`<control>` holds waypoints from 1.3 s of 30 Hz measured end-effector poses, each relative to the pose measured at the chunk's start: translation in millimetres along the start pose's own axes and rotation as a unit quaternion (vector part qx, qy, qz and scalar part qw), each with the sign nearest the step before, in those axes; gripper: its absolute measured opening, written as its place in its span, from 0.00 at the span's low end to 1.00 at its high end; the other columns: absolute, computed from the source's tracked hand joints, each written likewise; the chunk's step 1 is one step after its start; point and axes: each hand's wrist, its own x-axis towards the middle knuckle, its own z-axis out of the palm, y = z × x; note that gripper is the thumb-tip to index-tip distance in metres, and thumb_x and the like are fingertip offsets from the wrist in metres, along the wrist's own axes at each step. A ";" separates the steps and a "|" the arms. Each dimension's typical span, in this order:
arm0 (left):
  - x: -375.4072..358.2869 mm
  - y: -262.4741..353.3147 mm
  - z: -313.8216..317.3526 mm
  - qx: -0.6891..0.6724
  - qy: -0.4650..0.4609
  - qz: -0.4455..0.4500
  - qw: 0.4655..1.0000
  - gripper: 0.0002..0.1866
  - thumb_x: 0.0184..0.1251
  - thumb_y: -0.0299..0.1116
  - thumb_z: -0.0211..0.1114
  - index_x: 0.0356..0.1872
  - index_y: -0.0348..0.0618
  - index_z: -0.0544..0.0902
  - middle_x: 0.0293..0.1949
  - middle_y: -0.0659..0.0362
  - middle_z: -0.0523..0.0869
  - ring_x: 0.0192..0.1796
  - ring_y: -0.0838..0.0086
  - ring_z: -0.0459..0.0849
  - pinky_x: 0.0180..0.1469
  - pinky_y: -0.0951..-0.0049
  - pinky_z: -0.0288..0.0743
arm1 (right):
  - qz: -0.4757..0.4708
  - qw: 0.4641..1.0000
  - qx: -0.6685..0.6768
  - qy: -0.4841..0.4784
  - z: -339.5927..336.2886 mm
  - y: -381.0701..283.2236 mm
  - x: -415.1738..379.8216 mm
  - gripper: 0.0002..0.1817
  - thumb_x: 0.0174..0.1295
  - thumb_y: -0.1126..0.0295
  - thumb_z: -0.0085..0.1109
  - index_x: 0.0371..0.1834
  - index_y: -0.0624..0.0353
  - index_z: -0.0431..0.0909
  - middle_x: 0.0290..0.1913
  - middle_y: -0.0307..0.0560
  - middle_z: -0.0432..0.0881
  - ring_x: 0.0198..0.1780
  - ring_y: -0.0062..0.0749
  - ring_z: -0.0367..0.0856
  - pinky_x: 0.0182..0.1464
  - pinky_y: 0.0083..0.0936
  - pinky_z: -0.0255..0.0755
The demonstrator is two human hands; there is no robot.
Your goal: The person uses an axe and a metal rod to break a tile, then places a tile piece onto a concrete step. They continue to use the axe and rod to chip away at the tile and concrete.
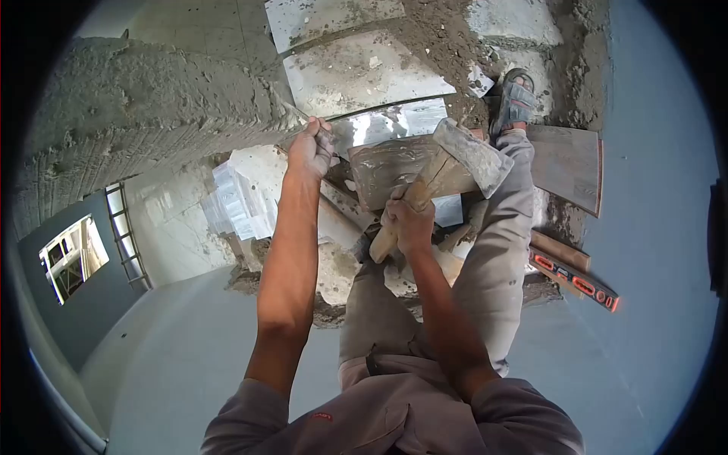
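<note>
My right hand [412, 221] is wrapped round the wooden handle of a mallet [472, 158], whose block-shaped head is coated in pale mortar and points up and to the right. Just left of that head lies a brown tile [383, 168] with wet smears, partly behind the mallet. My left hand [311, 149] is raised beside the rough edge of a plastered wall [189, 102], with its fingers curled closed. What those fingers hold, if anything, cannot be made out. Beyond the brown tile is a shiny, light strip of tile [394, 121].
Large pale slabs [360, 72] and loose mortar [447, 34] cover the floor ahead. At the right lie a wood-look tile [565, 163] and a spirit level [574, 280]. Light tile pieces [241, 199] lie left of my arm. My sandalled foot [517, 98] stands by the mortar.
</note>
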 end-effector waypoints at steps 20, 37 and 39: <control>38.2 5.6 37.4 -0.019 0.187 0.015 0.982 0.04 0.61 0.32 0.54 0.28 0.47 0.74 0.22 0.64 0.75 0.22 0.78 0.72 0.27 0.74 0.70 | 0.107 0.991 -0.071 -0.044 45.3 46.8 41.9 0.03 0.45 0.75 0.51 0.25 0.61 0.72 0.15 0.38 0.68 0.16 0.23 0.68 0.19 0.19 0.63; 19.0 13.7 20.3 0.099 0.148 -0.009 0.984 0.05 0.62 0.34 0.51 0.28 0.52 0.74 0.22 0.66 0.77 0.21 0.81 0.72 0.29 0.76 0.67 | -0.132 0.989 0.045 0.045 74.0 62.2 12.4 0.02 0.44 0.76 0.51 0.21 0.61 0.69 0.18 0.37 0.68 0.18 0.21 0.67 0.19 0.18 0.61; 28.4 13.2 17.4 0.042 0.117 0.009 0.992 0.05 0.62 0.35 0.52 0.27 0.51 0.73 0.22 0.66 0.77 0.21 0.82 0.73 0.28 0.76 0.67 | 0.205 0.976 -0.043 -0.053 79.2 63.3 22.1 0.01 0.44 0.75 0.50 0.20 0.60 0.69 0.15 0.38 0.67 0.16 0.20 0.66 0.18 0.18 0.59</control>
